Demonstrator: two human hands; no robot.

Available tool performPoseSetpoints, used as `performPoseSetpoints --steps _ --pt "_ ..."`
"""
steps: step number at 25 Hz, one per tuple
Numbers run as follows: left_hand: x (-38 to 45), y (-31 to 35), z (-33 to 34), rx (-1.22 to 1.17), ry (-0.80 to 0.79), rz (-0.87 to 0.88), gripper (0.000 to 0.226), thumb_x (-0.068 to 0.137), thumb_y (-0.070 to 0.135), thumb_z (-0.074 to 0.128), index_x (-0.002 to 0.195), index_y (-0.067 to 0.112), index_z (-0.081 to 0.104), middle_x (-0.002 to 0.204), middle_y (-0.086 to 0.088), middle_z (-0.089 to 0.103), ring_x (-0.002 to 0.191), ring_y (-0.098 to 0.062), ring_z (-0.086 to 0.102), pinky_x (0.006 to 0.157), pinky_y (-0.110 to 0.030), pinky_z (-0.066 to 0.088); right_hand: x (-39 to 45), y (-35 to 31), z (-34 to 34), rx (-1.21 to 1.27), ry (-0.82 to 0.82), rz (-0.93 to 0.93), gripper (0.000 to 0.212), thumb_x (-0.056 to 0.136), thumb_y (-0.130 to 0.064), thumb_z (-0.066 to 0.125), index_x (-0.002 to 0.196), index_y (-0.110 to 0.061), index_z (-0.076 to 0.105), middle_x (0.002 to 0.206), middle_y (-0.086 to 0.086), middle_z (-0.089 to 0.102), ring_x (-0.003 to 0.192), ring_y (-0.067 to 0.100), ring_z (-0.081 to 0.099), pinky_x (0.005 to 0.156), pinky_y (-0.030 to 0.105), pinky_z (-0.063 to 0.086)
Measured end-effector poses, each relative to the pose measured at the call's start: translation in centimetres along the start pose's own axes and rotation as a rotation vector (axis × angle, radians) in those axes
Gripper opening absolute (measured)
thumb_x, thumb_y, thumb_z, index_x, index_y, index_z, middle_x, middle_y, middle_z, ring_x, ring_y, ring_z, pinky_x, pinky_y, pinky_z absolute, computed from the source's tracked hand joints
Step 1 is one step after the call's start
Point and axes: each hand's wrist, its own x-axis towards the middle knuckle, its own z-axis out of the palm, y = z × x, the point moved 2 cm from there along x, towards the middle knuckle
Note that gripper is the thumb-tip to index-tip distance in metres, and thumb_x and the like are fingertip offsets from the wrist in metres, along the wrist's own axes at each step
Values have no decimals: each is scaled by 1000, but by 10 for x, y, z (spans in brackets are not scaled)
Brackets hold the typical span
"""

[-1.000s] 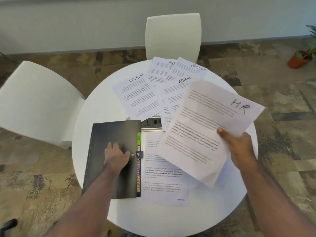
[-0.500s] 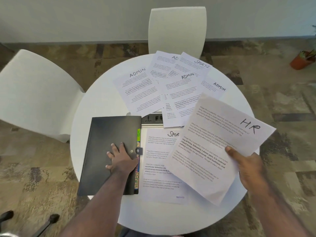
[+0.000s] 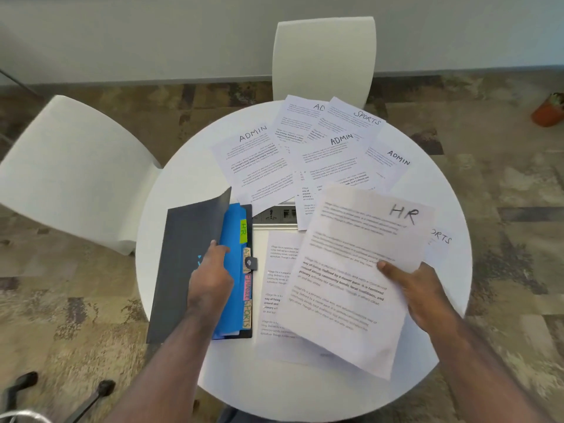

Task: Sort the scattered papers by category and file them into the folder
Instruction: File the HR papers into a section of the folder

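With dark cover lifted off folder (image 3: 238, 270) at table (image 3: 305, 392) left, left hand (image 3: 210, 279) fingers curled round cover edge, right hand (image 3: 424, 294) pinching HR sheet (image 3: 351, 270) above scattered papers (image 3: 320, 160), thumb on top.

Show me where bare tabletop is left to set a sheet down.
Bare table lies left of the ADMIN sheets, beyond the folder, and along the near rim under both forearms. The far and right parts are crowded with overlapping papers.
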Motion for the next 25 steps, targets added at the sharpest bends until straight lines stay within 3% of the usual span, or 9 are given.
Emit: performPoseSetpoints --steps 2,4,6,8,10,12,17,20,25 --pt "1 -6 -10 -16 16 -24 49 95 4 37 136 26 51 154 9 44 115 -22 59 83 -27 51 2 -6 25 -43 -116 34 39 81 -3 76 119 -10 67 111 7 75 101 25 72 85 38 57" --pt "1 -10 -18 -25 13 -15 53 95 4 37 142 24 49 154 7 44 130 -21 52 97 -28 46 6 -13 54 -118 -191 52 37 81 -4 77 116 -8 69 108 9 75 98 25 73 86 41 57" --pt "0 -14 -25 -39 1 31 57 93 3 39 145 24 47 153 6 47 134 -20 50 104 -30 44 12 -19 87 -200 -243 60 33 81 -5 78 114 -7 70 104 9 76 95 26 74 88 45 58" --pt "-1 -18 -30 -81 -26 53 60 92 3 40 145 28 47 151 9 48 130 -16 53 97 -23 45 17 -21 117 -287 -301 61 31 82 -6 77 112 -8 71 104 9 76 93 26 74 88 47 58" --pt "0 -22 -33 -128 -56 48 61 91 4 40 144 32 48 147 10 52 121 -16 59 91 -25 50 23 -20 140 -384 -322 71 34 81 -7 78 114 -7 71 104 9 75 92 26 73 86 44 59" --pt "0 -24 -36 -150 -78 68 60 92 4 40 143 33 50 146 9 53 119 -20 61 95 -35 54 29 -17 159 -451 -323 77 35 80 -8 78 114 -6 70 104 8 75 91 24 72 79 35 59" --pt "-2 -24 -38 -166 -99 79 57 94 6 40 143 34 50 148 14 50 120 -18 61 95 -30 53 45 -8 201 -574 -294 26 38 80 -11 77 117 -11 70 105 3 73 85 17 68 64 21 50" --pt "-1 -22 -40 -186 -98 94 57 95 6 41 145 33 48 149 13 48 121 -20 60 100 -39 53 44 3 226 -593 -289 13 39 82 -12 77 121 -10 69 113 6 73 88 17 66 72 22 49" --pt "6 -19 -44 -196 -19 70 58 93 4 42 145 29 50 146 4 55 121 -25 60 104 -41 50 19 39 259 -656 -280 -10 36 87 -18 71 122 -12 67 115 5 72 96 18 66 78 20 44"
